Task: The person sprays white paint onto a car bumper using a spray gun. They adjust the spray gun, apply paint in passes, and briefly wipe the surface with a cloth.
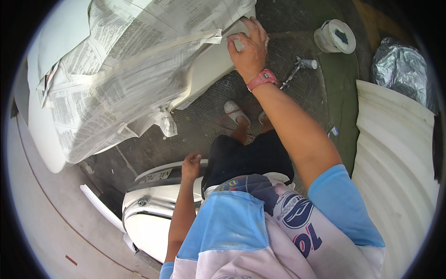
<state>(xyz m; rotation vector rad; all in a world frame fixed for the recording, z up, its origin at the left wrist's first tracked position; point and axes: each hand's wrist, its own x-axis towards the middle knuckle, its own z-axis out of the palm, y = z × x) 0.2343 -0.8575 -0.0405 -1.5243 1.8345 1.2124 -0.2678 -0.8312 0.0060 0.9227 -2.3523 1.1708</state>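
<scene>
At the top, my right hand (251, 50), with a pink watch (263, 80) on the wrist, reaches to the edge of a pale body panel (211, 63). Its thumb and index finger are curled together at the tips; what they pinch, if anything, is too small to make out. Newspaper masking (125, 86), edged with tape, covers most of that panel, and one loose corner sticks out just left of this hand. My left hand (191, 166) hangs low with loosely curled fingers, and nothing shows in it. Behind it sits the rear of a white vehicle (155, 204).
On the dark textured floor (195, 118) lies a spray gun (299, 69) with a pale cup. A white bucket (334, 37) stands farther right, near a silver foil-covered bundle (403, 69). White corrugated sheeting (395, 153) lines the right side. Pale panels (51, 204) fill the lower left.
</scene>
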